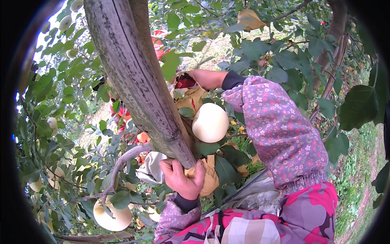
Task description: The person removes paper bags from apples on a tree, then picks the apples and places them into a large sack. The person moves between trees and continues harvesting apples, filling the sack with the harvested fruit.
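Observation:
My left hand [184,180], at lower centre by the cut end of a thick branch [143,79], pinches a brown paper fruit bag [209,177] between thumb and fingers. Further up, my right hand [207,78] is at the open mouth of a second brown paper bag [190,99] with a dark red inside; its fingertips are partly hidden behind the paper. Between the hands a pale, cream-coloured apple [210,123] hangs uncovered, just below the upper bag. Whatever the bags contain is hidden.
The thick branch slants across the view left of my hands, with a curved side branch [122,161]. Another pale apple [112,215] hangs lower left. Leaves surround both arms. A bagged fruit [250,19] hangs at the top. Grey sheeting [259,195] lies below.

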Demonstrator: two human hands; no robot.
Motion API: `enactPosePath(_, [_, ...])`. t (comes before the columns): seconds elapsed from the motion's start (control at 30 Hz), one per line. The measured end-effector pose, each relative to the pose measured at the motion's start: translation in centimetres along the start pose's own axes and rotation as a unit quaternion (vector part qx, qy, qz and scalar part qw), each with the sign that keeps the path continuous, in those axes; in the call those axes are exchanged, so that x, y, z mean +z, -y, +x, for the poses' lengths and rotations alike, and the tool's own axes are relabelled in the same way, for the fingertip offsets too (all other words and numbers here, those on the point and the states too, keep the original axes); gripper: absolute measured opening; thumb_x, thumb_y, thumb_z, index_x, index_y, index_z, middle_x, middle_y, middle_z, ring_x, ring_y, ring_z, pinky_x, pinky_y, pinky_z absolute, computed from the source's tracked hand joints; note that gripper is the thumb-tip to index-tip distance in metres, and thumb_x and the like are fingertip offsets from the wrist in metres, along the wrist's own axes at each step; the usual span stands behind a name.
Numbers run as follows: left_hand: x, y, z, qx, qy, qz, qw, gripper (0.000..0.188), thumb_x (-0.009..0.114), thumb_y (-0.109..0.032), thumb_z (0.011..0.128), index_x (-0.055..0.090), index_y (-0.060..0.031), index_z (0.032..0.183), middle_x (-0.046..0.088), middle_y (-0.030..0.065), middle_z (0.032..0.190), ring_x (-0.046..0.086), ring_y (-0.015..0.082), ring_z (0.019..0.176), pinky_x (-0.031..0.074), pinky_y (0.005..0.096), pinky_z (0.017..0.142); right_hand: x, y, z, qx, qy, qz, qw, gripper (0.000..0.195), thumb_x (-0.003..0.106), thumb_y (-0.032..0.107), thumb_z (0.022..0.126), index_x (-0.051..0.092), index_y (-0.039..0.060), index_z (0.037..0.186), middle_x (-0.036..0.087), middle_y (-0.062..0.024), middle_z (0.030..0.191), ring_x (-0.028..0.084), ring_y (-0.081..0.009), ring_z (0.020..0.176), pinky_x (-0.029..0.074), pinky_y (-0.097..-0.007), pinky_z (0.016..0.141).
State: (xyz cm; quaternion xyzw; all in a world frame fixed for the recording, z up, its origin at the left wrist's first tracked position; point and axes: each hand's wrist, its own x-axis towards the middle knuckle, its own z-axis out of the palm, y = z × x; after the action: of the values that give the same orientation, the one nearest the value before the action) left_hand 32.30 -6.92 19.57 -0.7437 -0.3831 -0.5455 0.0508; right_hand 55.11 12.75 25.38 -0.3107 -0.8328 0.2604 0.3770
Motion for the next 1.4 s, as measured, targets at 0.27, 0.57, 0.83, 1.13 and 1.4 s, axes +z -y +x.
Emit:
enactPosePath(0.27, [0.1, -0.2, -0.2, 0.002, 0.001, 0.009, 1.0, 0.038, 0.07, -0.024, 0.062, 0.044, 0.0009, 0.073, 0.034, 0.0136, 0.075, 0.04, 0.0282, 0.062, 0.035, 0.0364, 0.052, 0.0, 1.2, 0.9, 0.123, -0.03, 0.023, 0.992, 0.022, 0.06, 0.016, 0.076, 0.062, -0.0021, 0.089, 0.06, -0.0006, 0.079, 0.05, -0.0074, 0.069, 0.041, -0.0219, 0.064])
enactPosePath(0.57, [0.3, 0.3, -0.4, -0.001, 0.003, 0.003, 1.0, 0.038, 0.07, -0.023, 0.061, 0.043, 0.0011, 0.073, 0.035, 0.0135, 0.075, 0.04, 0.0279, 0.063, 0.035, 0.0359, 0.052, 0.8, -4.0, -0.4, 0.005, -0.052, -0.157, 0.986, 0.02, 0.059, 0.021, 0.068, 0.06, 0.002, 0.074, 0.058, -0.02, 0.071, 0.055, -0.0363, 0.065, 0.045, -0.0379, 0.06])
enactPosePath(0.83, [0.3, 0.2, 0.0, 0.001, 0.004, 0.016, 1.0, 0.036, 0.07, -0.022, 0.061, 0.044, 0.0007, 0.073, 0.035, 0.0134, 0.075, 0.04, 0.028, 0.063, 0.035, 0.0361, 0.052, 1.9, -1.5, -4.0, -0.093, -0.11, -0.19, 0.971, 0.022, 0.061, 0.022, 0.066, 0.057, 0.0007, 0.07, 0.058, -0.0198, 0.069, 0.055, -0.0389, 0.068, 0.044, -0.0405, 0.06])
enactPosePath(1.13, [0.4, 0.1, -0.1, -0.002, -0.012, 0.026, 1.0, 0.036, 0.069, -0.023, 0.062, 0.045, 0.0001, 0.077, 0.036, 0.0134, 0.077, 0.042, 0.0284, 0.064, 0.036, 0.037, 0.052, 0.1, -3.0, -10.4, 0.044, -0.129, -0.391, 0.91, 0.019, 0.056, 0.025, 0.07, 0.062, 0.0071, 0.074, 0.059, -0.0151, 0.071, 0.058, -0.0337, 0.07, 0.045, -0.0427, 0.062])
enactPosePath(1.4, [0.4, 0.0, 0.0, -0.008, -0.01, 0.045, 0.999, 0.035, 0.07, -0.024, 0.063, 0.048, -0.0006, 0.077, 0.037, 0.0134, 0.076, 0.044, 0.0293, 0.063, 0.037, 0.038, 0.052, -2.0, 4.2, -15.6, 0.266, -0.317, -0.525, 0.744, 0.015, 0.057, 0.025, 0.074, 0.059, 0.0095, 0.074, 0.057, -0.0142, 0.061, 0.057, -0.032, 0.058, 0.045, -0.0412, 0.05])
